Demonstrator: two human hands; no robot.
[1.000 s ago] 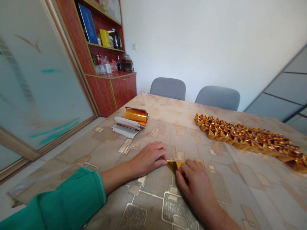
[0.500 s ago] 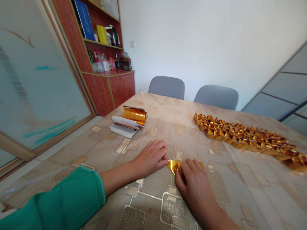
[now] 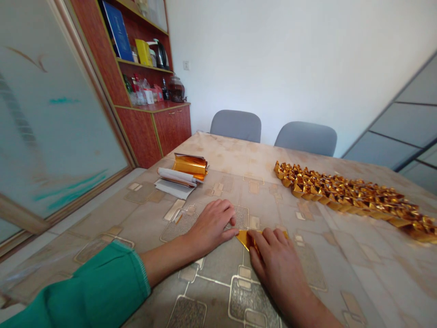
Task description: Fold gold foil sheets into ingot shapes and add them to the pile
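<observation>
Left hand (image 3: 215,228), loosely open, touches gold foil (image 3: 242,238) the right hand (image 3: 275,255) grips (blue item's (image 3: 118,32) lettering illegible).

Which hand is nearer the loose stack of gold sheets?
Left. The left hand lies in front of the gold sheets, slightly right; the right hand is farther right, on a foil piece.

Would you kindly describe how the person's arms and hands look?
A green sleeve, pale stitching along its edge, covers part of the left forearm; none shows on the right arm. The left hand and right hand wear no gloves.
</observation>
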